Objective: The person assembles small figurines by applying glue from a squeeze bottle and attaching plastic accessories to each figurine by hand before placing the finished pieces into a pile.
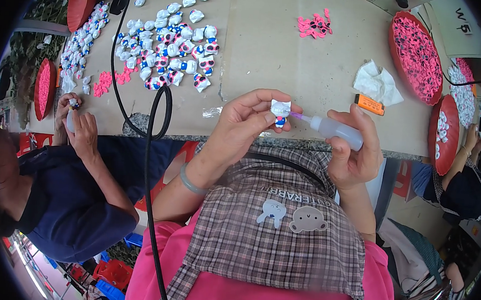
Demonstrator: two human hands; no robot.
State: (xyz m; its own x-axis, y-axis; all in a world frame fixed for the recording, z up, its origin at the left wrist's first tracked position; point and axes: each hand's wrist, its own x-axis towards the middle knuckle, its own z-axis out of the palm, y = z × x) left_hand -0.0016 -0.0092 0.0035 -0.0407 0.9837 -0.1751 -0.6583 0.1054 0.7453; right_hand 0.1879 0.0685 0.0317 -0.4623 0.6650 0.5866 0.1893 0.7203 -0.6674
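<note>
Between the thumb and fingers of my left hand (246, 122) is a small white cat figurine (280, 111) with a blue and pink body, held upright over the table's near edge. My right hand (359, 150) grips a translucent squeeze bottle (336, 132) lying sideways, its thin purplish nozzle pointing left. The nozzle tip is at the right side of the figurine's head; whether it touches is too small to tell. Beyond my right hand lie an orange box (369, 104) and a crumpled white tissue (377, 83).
Many figurines (175, 50) lie at the table's far left, beside loose pink pieces (114, 80). More pink pieces (315, 25) lie ahead. A red tray (393, 46) of pink pieces stands right. A black cable (149, 143) loops down at left. Co-workers sit on both sides.
</note>
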